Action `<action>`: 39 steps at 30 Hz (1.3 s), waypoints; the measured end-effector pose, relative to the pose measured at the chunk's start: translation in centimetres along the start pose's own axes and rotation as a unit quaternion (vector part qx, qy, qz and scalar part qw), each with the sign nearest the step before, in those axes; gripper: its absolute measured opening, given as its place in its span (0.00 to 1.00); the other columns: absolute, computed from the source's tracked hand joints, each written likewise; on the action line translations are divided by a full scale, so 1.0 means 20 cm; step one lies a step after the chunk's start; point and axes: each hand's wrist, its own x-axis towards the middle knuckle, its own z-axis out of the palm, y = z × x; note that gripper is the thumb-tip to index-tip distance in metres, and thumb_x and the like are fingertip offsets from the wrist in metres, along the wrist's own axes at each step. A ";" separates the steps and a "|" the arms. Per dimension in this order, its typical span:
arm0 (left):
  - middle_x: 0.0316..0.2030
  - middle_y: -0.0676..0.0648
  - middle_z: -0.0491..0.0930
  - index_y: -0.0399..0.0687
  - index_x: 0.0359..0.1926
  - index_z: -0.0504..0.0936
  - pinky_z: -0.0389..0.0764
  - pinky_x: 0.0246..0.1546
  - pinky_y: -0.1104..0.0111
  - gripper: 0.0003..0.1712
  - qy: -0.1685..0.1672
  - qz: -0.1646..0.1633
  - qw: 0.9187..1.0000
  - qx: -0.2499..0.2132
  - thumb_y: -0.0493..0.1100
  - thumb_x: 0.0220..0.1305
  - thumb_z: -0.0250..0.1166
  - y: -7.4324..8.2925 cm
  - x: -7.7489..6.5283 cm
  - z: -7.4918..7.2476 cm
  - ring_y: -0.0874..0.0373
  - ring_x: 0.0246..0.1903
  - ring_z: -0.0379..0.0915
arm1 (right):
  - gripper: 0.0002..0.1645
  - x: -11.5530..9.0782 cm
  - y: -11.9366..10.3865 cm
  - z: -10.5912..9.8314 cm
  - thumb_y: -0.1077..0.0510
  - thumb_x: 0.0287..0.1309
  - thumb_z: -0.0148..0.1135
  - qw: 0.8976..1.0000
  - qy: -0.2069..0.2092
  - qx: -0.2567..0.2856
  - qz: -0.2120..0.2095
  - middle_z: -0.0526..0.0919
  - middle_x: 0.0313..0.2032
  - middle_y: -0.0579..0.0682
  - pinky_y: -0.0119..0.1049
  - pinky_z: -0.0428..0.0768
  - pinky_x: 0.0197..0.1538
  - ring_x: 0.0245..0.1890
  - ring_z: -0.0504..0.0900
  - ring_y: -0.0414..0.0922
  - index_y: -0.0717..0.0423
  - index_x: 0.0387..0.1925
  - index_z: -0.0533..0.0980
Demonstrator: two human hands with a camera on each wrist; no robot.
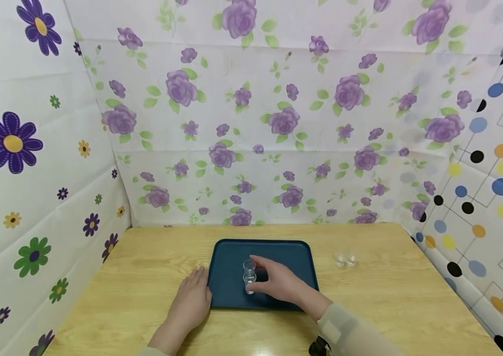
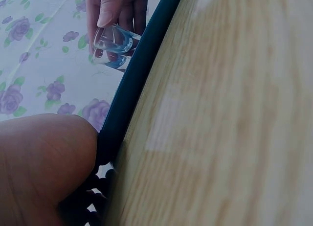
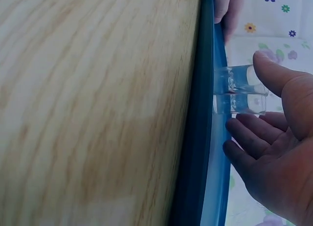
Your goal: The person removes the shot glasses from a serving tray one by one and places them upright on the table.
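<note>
Two small clear shot glasses (image 3: 244, 103) stand upright, side by side, on the dark blue tray (image 1: 278, 252). My right hand (image 1: 278, 282) spans the pair, the thumb at the rim of the nearer glass and the index fingertip at the farther one; its other fingers are loosely bent beyond them in the right wrist view. My left hand (image 1: 191, 296) lies flat on the table with straight fingers, its edge against the left rim of the tray. In the left wrist view, the tray rim hides the bases of the glasses.
Two more small clear glasses (image 1: 346, 259) stand together on the wooden table (image 1: 389, 296), right of the tray. Patterned cloths (image 1: 269, 123) hang at the back and both sides. A small black object (image 1: 320, 346) shows beneath the right sleeve.
</note>
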 end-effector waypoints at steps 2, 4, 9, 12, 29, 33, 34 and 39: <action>0.77 0.25 0.68 0.23 0.76 0.70 0.62 0.78 0.34 0.30 0.002 0.001 1.000 0.000 0.34 0.81 0.58 0.00 -0.02 0.02 0.28 0.79 0.61 | 0.53 -0.01 0.00 0.02 0.40 0.72 0.75 1.000 -0.004 0.005 0.002 0.74 0.77 0.51 0.54 0.81 0.69 0.75 0.76 0.52 0.50 0.87 0.62; 0.77 0.25 0.68 0.23 0.77 0.70 0.62 0.78 0.34 0.30 0.002 0.000 1.000 0.000 0.35 0.81 0.58 0.00 -0.03 0.02 0.28 0.79 0.61 | 0.53 -0.02 0.00 0.03 0.40 0.72 0.74 1.000 -0.006 0.006 0.001 0.73 0.78 0.51 0.53 0.82 0.69 0.75 0.76 0.52 0.50 0.87 0.61; 0.78 0.26 0.67 0.24 0.78 0.69 0.61 0.79 0.35 0.30 -0.008 -0.005 1.000 -0.003 0.35 0.82 0.58 0.01 -0.03 0.02 0.29 0.80 0.59 | 0.50 -0.03 -0.01 0.03 0.43 0.76 0.71 1.000 -0.009 -0.002 -0.007 0.71 0.80 0.52 0.53 0.82 0.68 0.75 0.76 0.52 0.51 0.88 0.59; 0.78 0.26 0.66 0.24 0.78 0.69 0.60 0.79 0.35 0.30 -0.010 -0.006 1.000 -0.003 0.35 0.82 0.58 0.01 -0.02 0.02 0.29 0.80 0.58 | 0.48 -0.03 -0.01 0.02 0.45 0.78 0.69 1.000 -0.007 -0.008 -0.014 0.72 0.79 0.54 0.54 0.83 0.67 0.75 0.76 0.53 0.53 0.88 0.59; 0.78 0.26 0.66 0.24 0.78 0.69 0.62 0.79 0.36 0.30 -0.004 0.009 1.000 0.008 0.36 0.82 0.57 0.01 0.00 0.03 0.30 0.80 0.59 | 0.45 -0.03 0.01 0.04 0.42 0.78 0.69 0.999 0.037 -0.033 -0.013 0.79 0.72 0.55 0.55 0.83 0.67 0.70 0.80 0.54 0.56 0.84 0.65; 0.78 0.26 0.66 0.24 0.78 0.69 0.62 0.79 0.36 0.30 -0.002 0.004 1.000 0.012 0.35 0.82 0.57 0.00 0.00 0.02 0.30 0.80 0.59 | 0.40 -0.01 0.01 0.04 0.44 0.79 0.68 0.998 0.041 -0.034 -0.018 0.82 0.70 0.55 0.55 0.83 0.66 0.69 0.81 0.54 0.56 0.82 0.69; 0.78 0.26 0.66 0.24 0.78 0.69 0.62 0.79 0.36 0.30 -0.001 0.003 1.000 0.011 0.36 0.82 0.57 0.00 0.00 0.02 0.30 0.80 0.59 | 0.39 -0.01 0.02 0.03 0.44 0.79 0.68 0.998 0.043 -0.036 -0.016 0.82 0.69 0.54 0.55 0.84 0.66 0.68 0.82 0.54 0.55 0.81 0.70; 0.79 0.26 0.65 0.24 0.78 0.68 0.61 0.80 0.36 0.30 -0.004 0.002 1.000 0.008 0.36 0.83 0.57 0.00 0.00 0.01 0.29 0.80 0.58 | 0.34 0.00 0.03 0.03 0.42 0.78 0.69 0.998 0.053 -0.044 -0.002 0.85 0.64 0.51 0.54 0.85 0.63 0.64 0.84 0.52 0.51 0.76 0.77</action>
